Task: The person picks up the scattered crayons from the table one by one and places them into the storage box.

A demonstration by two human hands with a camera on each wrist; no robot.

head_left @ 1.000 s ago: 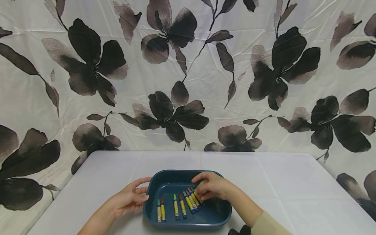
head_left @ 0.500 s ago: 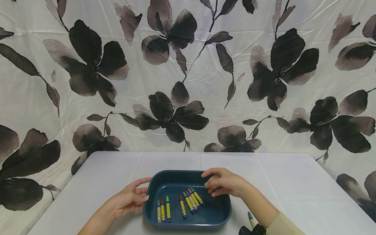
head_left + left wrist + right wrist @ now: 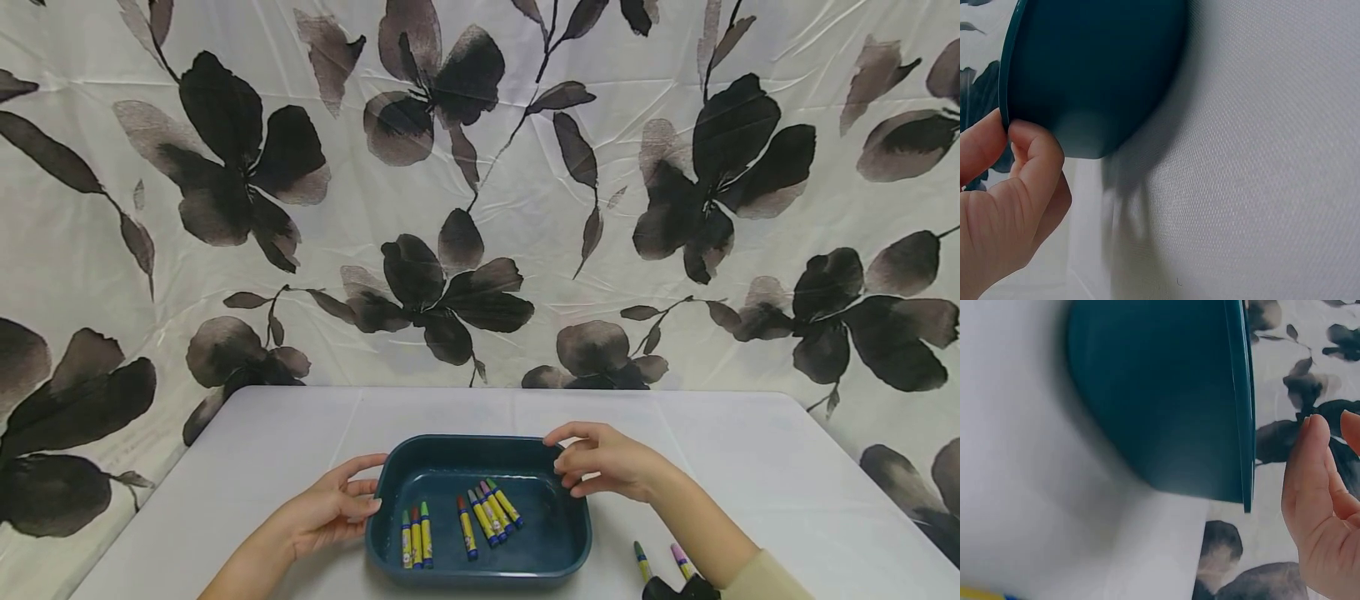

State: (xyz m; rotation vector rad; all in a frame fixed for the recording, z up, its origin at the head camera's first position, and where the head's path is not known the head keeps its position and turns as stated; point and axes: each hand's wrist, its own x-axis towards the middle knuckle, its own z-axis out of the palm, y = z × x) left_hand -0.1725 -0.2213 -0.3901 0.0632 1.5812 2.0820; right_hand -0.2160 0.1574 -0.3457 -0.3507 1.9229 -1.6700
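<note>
A dark teal tray (image 3: pixel 551 533) with crayons in it stands on the white table. My left hand (image 3: pixel 330 504) holds its left side; in the left wrist view the thumb and a finger pinch the tray's rim (image 3: pixel 1005 75). Three yellow-wrapped crayons (image 3: pixel 417 537) lie side by side at the tray's left. A red-tipped crayon (image 3: pixel 467 528) lies alone near the middle, beside a slanted cluster of several crayons (image 3: pixel 495 512). My right hand (image 3: pixel 603 462) hovers at the tray's right rim with loosely bent fingers and nothing in them; the right wrist view shows a gap to the rim.
On the table right of the tray lie a green-tipped crayon (image 3: pixel 642 560) and a pink-tipped crayon (image 3: pixel 681 560), partly hidden by a black device (image 3: pixel 678 588) at the right wrist. A floral cloth (image 3: pixel 450 208) hangs behind the table (image 3: pixel 712 450).
The right hand has moved right, from over the crayon cluster to the tray's right rim. A light-green-tipped crayon has shifted left to join two others. The left hand stays put.
</note>
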